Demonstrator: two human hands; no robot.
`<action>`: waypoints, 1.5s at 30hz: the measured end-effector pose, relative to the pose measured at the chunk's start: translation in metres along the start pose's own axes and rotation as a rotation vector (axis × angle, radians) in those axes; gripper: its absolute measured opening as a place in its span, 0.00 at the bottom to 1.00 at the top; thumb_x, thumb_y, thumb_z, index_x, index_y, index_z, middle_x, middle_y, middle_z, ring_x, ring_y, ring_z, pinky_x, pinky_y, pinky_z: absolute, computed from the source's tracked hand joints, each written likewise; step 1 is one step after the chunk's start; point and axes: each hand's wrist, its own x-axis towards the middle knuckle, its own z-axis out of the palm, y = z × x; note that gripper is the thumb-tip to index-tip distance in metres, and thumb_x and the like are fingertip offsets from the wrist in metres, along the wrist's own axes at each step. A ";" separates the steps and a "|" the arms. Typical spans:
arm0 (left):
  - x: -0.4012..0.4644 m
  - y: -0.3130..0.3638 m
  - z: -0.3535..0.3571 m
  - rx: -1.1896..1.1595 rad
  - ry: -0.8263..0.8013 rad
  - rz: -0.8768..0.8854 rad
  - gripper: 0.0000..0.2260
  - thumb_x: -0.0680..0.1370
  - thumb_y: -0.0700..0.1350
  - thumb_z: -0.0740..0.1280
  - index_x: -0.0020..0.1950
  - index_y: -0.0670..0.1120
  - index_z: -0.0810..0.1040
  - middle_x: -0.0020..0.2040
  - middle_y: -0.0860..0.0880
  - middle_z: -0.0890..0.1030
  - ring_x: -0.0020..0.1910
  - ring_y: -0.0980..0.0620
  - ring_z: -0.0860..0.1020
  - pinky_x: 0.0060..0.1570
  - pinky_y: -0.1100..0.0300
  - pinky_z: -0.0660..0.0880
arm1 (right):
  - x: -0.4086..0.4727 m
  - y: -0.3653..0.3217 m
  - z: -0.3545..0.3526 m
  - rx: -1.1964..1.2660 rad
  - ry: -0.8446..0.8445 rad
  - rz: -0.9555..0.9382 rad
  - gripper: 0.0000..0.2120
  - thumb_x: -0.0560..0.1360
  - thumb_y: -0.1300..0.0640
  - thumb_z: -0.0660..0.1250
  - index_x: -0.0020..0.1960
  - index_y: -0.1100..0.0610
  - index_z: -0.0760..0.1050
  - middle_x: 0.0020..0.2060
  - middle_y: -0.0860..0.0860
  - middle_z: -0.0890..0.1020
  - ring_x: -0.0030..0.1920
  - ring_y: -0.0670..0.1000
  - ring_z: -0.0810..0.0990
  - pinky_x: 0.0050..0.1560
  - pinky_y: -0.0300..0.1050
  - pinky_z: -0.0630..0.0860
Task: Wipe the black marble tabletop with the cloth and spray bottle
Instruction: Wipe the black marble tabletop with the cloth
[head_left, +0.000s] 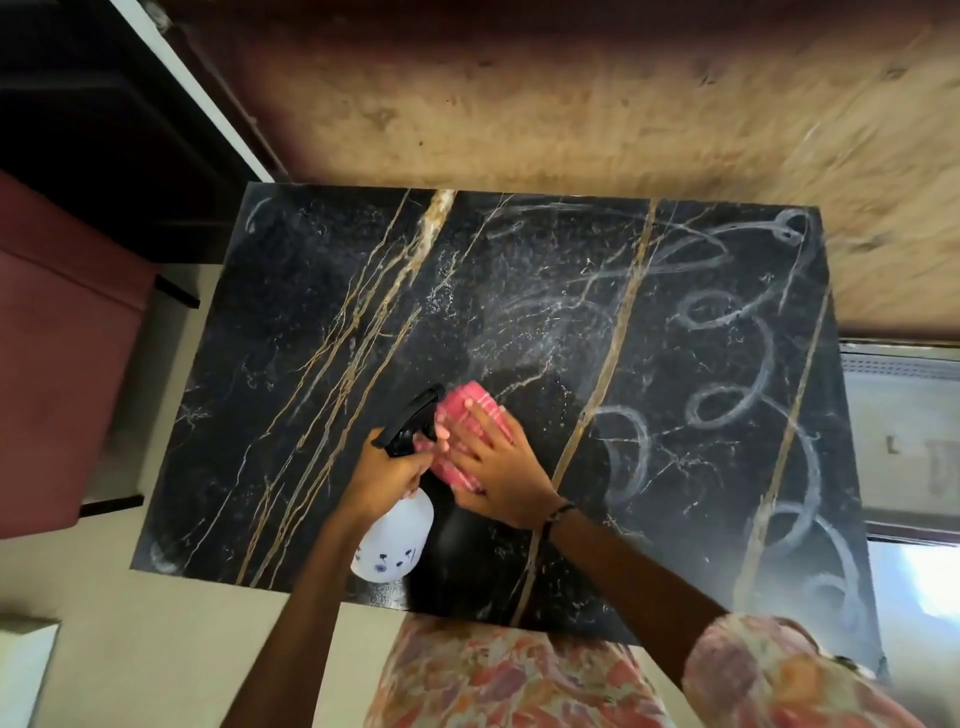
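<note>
The black marble tabletop (322, 322) with gold veins fills the middle of the view. White looping smears cover its right half, and fine spray droplets speckle its centre. My left hand (387, 475) grips the neck of a white spray bottle (395, 540) with a black trigger head, its nozzle pointing away over the table. My right hand (493, 467) presses flat, fingers straight, on a folded pink checked cloth (470, 402) lying on the marble just right of the bottle.
A maroon upholstered seat (57, 364) stands left of the table. A worn brown wall (571, 104) runs behind the far edge. A pale metal-framed unit (904, 441) sits at the right. Cream floor (156, 649) shows at the near left.
</note>
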 end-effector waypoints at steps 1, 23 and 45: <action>0.001 0.002 0.000 -0.010 0.005 0.008 0.19 0.73 0.28 0.61 0.26 0.46 0.72 0.17 0.53 0.66 0.16 0.58 0.61 0.24 0.60 0.62 | -0.011 0.005 0.004 -0.032 -0.002 -0.082 0.30 0.75 0.36 0.54 0.74 0.45 0.59 0.73 0.50 0.66 0.74 0.59 0.60 0.71 0.66 0.52; 0.083 0.047 -0.015 -0.033 -0.085 0.067 0.22 0.72 0.26 0.58 0.32 0.51 0.79 0.31 0.48 0.77 0.17 0.56 0.61 0.23 0.62 0.62 | 0.031 0.105 -0.016 -0.129 0.085 0.031 0.32 0.76 0.32 0.47 0.76 0.43 0.49 0.76 0.50 0.56 0.76 0.59 0.52 0.73 0.64 0.50; 0.159 0.106 -0.006 -0.084 -0.189 0.210 0.17 0.73 0.26 0.57 0.42 0.45 0.79 0.36 0.53 0.82 0.15 0.57 0.61 0.20 0.63 0.60 | 0.107 0.203 -0.054 -0.040 0.244 0.532 0.33 0.76 0.32 0.46 0.76 0.46 0.55 0.77 0.51 0.57 0.76 0.60 0.51 0.72 0.66 0.54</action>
